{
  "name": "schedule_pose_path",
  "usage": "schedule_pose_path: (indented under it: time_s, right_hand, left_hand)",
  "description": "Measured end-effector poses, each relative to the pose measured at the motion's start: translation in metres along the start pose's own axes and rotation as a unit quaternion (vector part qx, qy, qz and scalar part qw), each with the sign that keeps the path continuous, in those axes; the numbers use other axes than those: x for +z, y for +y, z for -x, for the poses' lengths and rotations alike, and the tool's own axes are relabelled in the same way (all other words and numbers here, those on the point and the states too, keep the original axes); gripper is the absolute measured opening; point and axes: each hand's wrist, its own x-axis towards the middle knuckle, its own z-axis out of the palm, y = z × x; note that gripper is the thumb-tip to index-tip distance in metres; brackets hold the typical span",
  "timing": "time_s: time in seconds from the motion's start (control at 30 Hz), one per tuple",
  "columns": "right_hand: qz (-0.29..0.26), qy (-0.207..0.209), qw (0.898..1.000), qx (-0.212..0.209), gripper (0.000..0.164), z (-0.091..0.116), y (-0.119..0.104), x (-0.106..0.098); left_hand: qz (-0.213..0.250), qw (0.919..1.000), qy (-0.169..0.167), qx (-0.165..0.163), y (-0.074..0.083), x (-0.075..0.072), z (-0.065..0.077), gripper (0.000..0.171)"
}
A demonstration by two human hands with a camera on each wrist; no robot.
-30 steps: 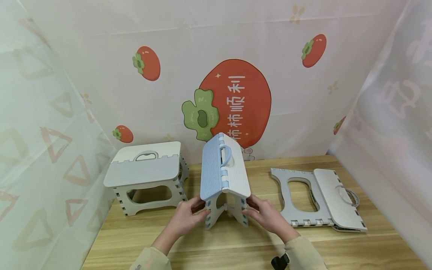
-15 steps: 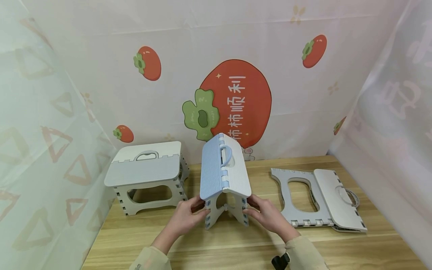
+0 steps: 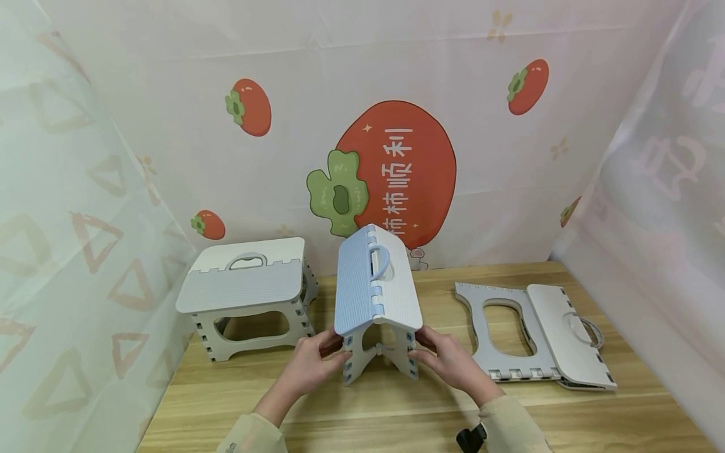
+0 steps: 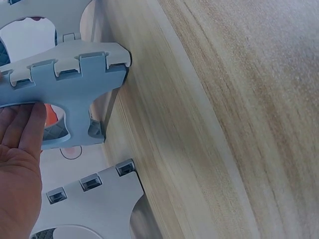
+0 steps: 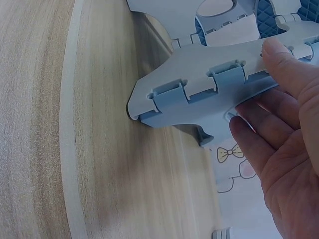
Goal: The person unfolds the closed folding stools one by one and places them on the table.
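Blue-and-white folding step stool (image 3: 376, 291), its top peaked like a roof, stands on the wooden surface (image 3: 362, 415) between my hands. My left grip (image 3: 314, 365) and right grip (image 3: 449, 362) each pinch a near leg edge, thumb and fingers bent round it. A grey-and-white stool (image 3: 240, 289) stands unfolded to the left; a flattened stool (image 3: 549, 333) lies right.

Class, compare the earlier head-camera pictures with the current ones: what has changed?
Very little: the halves of the middle stool seem to have spread slightly farther apart. Nothing was newly grasped or released; the left hand and right hand keep their grip on its legs. The left stool and right stool stayed in place.
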Motion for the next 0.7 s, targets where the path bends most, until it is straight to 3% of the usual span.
schedule_pose_path:
  time_s: [0.7]
  right_hand:
    - [-0.002,0.004,1.0,0.002,0.051,0.0003,0.0028,-0.0013]
  left_hand:
    - [-0.004,1.0,0.0,-0.003,-0.0008,-0.0016,-0.0004,0.049]
